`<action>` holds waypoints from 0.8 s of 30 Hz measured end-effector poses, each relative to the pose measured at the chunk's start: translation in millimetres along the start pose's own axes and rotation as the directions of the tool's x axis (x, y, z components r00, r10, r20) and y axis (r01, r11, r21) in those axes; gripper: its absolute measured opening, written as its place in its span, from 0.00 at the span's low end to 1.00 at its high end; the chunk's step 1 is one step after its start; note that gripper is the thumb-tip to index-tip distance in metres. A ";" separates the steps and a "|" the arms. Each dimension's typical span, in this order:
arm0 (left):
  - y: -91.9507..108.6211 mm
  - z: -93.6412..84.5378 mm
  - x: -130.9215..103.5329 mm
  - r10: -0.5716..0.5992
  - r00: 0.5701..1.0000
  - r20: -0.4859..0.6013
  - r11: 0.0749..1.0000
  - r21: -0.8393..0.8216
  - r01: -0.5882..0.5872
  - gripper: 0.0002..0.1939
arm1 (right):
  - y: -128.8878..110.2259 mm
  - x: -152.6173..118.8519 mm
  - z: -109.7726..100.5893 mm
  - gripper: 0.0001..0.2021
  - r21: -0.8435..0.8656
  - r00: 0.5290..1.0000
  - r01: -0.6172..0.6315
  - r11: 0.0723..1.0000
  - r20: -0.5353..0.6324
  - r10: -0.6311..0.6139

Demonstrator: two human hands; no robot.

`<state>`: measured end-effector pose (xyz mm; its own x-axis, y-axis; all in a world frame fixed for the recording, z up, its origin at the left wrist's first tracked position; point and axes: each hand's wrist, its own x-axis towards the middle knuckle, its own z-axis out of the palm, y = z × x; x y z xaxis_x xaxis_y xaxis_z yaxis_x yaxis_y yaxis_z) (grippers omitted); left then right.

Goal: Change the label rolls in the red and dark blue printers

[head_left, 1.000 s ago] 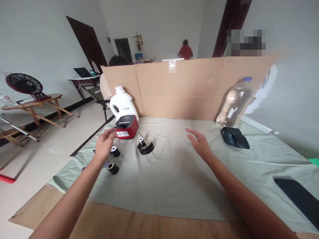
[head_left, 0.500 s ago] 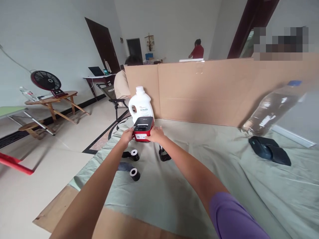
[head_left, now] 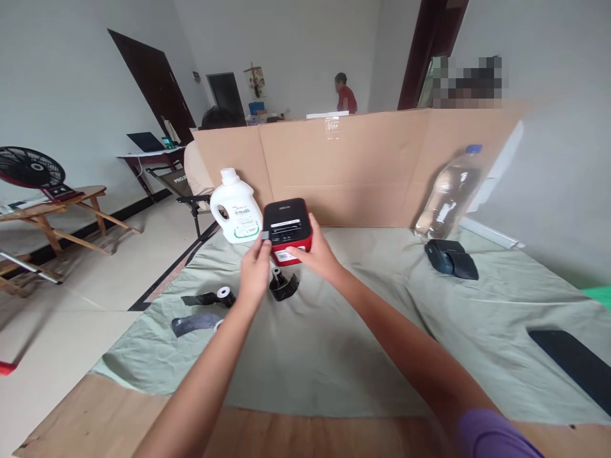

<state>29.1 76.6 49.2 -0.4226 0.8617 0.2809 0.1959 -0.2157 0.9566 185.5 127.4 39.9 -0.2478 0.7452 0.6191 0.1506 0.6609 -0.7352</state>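
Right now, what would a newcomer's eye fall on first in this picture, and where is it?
Probably the red and black box, held between the left hand and the right hand near the middle of the view. Next might come the white jug just left of it, then the large clear bottle in front of the cardboard panel, toward the right.

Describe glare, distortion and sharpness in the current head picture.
Head view: reflections streak the clear bottle; wide-angle distortion apparently tilts the dark door at left; the red device looks fairly sharp, but print on its label is unreadable; pixelation masks a patch upper right.
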 end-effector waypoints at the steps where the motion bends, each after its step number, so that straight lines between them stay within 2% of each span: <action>1: -0.7 18.2 -16.2 0.057 0.998 0.031 0.998 -0.023 -0.056 0.22 | -0.7 -13.5 -17.9 0.49 -0.013 0.999 -0.022 1.000 -0.047 0.022; 3: -8.3 51.4 -45.2 0.099 0.993 0.071 0.993 -0.077 -0.093 0.24 | 2.5 -42.1 -49.0 0.49 -0.062 0.990 -0.083 0.995 -0.119 0.075; 5: -20.4 78.5 -67.0 0.078 0.990 0.116 0.993 -0.100 -0.066 0.25 | 10.9 -68.9 -71.8 0.47 -0.103 0.980 -0.123 0.987 -0.168 0.105; 7: -33.0 98.6 -80.7 0.065 0.984 0.166 0.993 -0.109 -0.048 0.25 | 22.3 -90.2 -86.4 0.45 -0.133 0.971 -0.143 0.981 -0.211 0.113; 10: -48.7 116.9 -90.0 0.075 0.976 0.205 0.992 -0.117 -0.051 0.25 | 40.7 -109.7 -96.5 0.44 -0.195 0.955 -0.176 0.965 -0.271 0.120; 17: -76.7 129.5 -94.6 0.047 0.978 0.201 0.996 -0.086 -0.030 0.26 | 69.3 -126.2 -96.6 0.43 -0.248 0.946 -0.213 0.945 -0.295 0.136; 24: -87.5 126.0 -94.6 0.096 0.976 0.194 0.991 -0.109 -0.076 0.27 | 73.8 -133.4 -92.2 0.44 -0.231 0.941 -0.229 0.946 -0.302 0.154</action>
<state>163.5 71.8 -70.8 -0.2224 0.9096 0.3508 0.1298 -0.3290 0.9354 317.8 85.0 -71.5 0.0788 0.8299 0.5523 0.4200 0.4748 -0.7734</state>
